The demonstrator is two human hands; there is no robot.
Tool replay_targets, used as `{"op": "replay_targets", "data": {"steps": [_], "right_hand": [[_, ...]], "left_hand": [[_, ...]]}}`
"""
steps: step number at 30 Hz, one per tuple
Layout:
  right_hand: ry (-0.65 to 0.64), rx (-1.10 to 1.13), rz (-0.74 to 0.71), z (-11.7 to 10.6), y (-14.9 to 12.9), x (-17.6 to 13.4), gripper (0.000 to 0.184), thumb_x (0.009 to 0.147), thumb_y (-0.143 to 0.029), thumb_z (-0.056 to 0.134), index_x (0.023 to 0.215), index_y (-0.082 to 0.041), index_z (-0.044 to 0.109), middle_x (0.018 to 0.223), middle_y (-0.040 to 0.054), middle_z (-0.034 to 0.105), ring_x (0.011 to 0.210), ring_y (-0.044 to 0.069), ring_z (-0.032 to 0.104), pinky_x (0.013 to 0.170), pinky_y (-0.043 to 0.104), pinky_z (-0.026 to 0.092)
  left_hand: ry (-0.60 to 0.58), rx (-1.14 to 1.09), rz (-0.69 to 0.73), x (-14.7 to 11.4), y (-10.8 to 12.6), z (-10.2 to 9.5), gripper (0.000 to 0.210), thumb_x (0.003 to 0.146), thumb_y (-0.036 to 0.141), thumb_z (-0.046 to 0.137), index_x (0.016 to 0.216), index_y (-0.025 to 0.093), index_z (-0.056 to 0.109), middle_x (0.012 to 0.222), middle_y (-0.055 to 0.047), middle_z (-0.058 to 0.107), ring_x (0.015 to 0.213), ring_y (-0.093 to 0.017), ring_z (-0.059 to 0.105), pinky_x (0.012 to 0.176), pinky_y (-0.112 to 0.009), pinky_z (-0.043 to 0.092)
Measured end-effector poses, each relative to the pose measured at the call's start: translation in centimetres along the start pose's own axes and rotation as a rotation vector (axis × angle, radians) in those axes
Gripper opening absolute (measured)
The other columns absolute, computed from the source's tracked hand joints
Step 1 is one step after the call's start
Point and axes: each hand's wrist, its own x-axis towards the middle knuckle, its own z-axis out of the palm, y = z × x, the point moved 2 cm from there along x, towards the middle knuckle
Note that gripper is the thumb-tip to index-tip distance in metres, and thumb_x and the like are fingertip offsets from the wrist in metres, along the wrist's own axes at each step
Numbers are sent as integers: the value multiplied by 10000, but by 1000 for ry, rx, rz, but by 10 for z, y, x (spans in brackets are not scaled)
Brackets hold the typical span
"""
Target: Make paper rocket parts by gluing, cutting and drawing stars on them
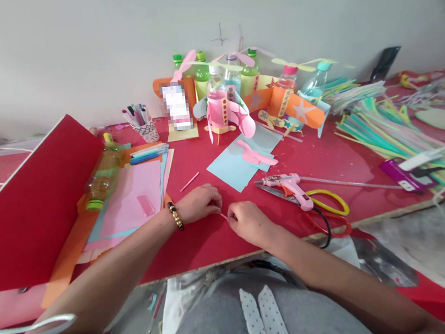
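1. With our right hand (249,222) we pinch a thin pink strip (224,216) between thumb and forefinger, the fingers drawn in tight with no gap we can see.
2. Our left hand (199,202) is bent inward, palm down, and its fingertips seem to close on the strip's other end; its contact is partly hidden, so we judge that grip less surely.
3. The strip lies between our two sets of fingertips, its long axis sloping from the left fingers down toward us and to the right. The short visible length ends at the right fingertips, and both hands are about equally near it.
4. Just beyond our left hand, a loose pink stick (190,181) lies flat on the red tabletop (215,251), slanting away from us to the right, touched by neither hand.
5. Farther out, beyond the gap between our hands, a light blue sheet (228,168) bears a pink paper cutout (256,156).
6. Right of our right hand we see a pink glue gun (293,186) lying across scissors (339,203); left of our left hand, a stack of coloured paper (130,189).
7. Toward the wall stand bottles trimmed with paper, a pink bottle (217,107) foremost.
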Motion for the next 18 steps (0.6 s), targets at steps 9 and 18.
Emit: {"op": "replay_targets", "data": {"steps": [9, 18], "right_hand": [[5, 7, 6, -1, 1, 0, 157, 858, -192, 527, 803, -162, 671, 793, 86, 726, 777, 210, 681, 639, 274, 395], [3, 9, 16, 0, 1, 2, 134, 833, -179, 545, 786, -179, 671, 753, 77, 720, 745, 209, 672, 615, 280, 376]], "left_hand": [[-10, 10, -53, 4, -1, 1, 35, 793, 184, 691, 764, 164, 686, 815, -24, 656, 859, -172, 560, 757, -248, 411], [-10, 26, -66, 5, -1, 3, 38, 782, 193, 697, 755, 168, 687, 808, -21, 660, 834, -169, 565, 739, -248, 402]]}}
